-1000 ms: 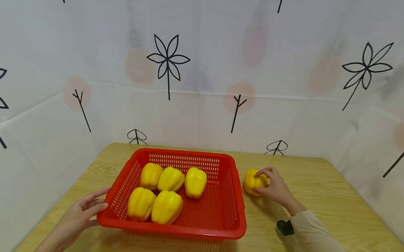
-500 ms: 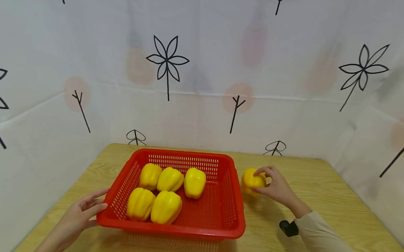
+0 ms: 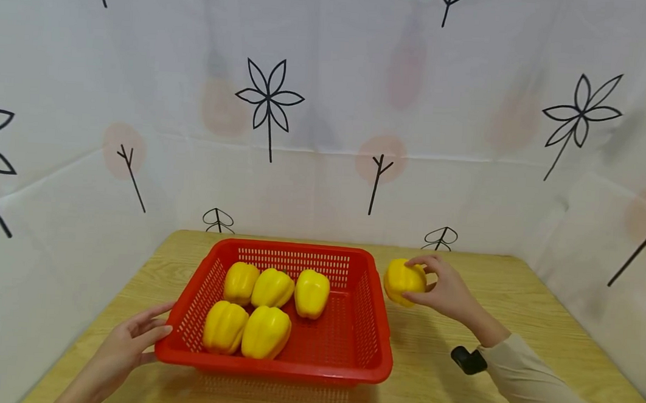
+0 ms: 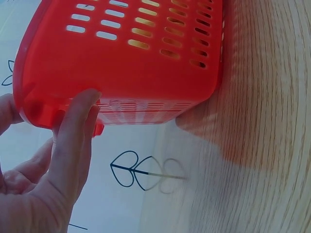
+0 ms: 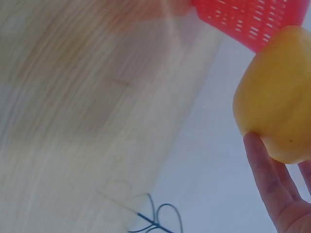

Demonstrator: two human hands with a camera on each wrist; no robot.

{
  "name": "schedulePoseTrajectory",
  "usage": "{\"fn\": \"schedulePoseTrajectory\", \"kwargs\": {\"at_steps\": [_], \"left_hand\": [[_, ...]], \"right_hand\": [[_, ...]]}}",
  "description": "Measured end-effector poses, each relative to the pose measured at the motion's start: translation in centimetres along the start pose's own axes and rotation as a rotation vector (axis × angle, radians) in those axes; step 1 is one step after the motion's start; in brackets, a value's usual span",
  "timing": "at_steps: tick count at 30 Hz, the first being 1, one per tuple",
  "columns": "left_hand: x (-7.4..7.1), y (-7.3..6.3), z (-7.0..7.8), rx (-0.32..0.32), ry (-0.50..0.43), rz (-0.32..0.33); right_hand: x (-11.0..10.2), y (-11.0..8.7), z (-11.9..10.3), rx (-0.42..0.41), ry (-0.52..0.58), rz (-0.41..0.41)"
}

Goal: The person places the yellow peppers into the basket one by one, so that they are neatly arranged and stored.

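A yellow bell pepper (image 3: 403,282) hangs over the table, right of the red basket (image 3: 276,368). My right hand (image 3: 444,288) grips it from the right, thumb below and fingers on top in the head view. The same pepper (image 5: 277,94) fills the right edge of the right wrist view, fingertips pressed to its skin. At the basket's near left corner, my left hand (image 3: 120,349) holds the rim between thumb and fingers; the left wrist view shows those fingers (image 4: 77,131) against the basket's outer wall. Several yellow bell peppers (image 3: 267,332) lie inside, grouped toward the left.
The basket stands on a light wooden table (image 3: 457,354), its slotted walls rising around the peppers. Bare red floor shows at its right side. A white patterned cloth (image 3: 328,104) hangs behind and along both sides. A black device (image 3: 468,360) sits by the right sleeve.
My right hand has raised the bell pepper off the table and moved it slightly left toward the basket. My left hand and the basket stay in place.
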State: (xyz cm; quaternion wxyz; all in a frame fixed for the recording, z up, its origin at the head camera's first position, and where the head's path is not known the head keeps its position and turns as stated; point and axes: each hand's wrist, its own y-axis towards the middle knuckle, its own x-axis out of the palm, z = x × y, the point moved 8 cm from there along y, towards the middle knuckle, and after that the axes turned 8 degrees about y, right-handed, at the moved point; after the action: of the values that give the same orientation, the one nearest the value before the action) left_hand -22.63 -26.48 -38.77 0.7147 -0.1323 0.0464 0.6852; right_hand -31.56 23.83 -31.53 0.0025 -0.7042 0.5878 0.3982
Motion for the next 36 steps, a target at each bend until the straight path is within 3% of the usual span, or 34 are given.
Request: {"fn": "schedulePoseTrajectory", "kwargs": {"at_steps": [14,36], "left_hand": [[0.0,0.0,-0.3,-0.017,0.002,0.004],[0.1,0.1,-0.2,-0.009,-0.009,-0.010]], "right_hand": [[0.4,1.7,-4.3,-0.012,-0.044,-0.132],[4.9,3.9,-9.2,-0.028,-0.005,-0.297]]}}
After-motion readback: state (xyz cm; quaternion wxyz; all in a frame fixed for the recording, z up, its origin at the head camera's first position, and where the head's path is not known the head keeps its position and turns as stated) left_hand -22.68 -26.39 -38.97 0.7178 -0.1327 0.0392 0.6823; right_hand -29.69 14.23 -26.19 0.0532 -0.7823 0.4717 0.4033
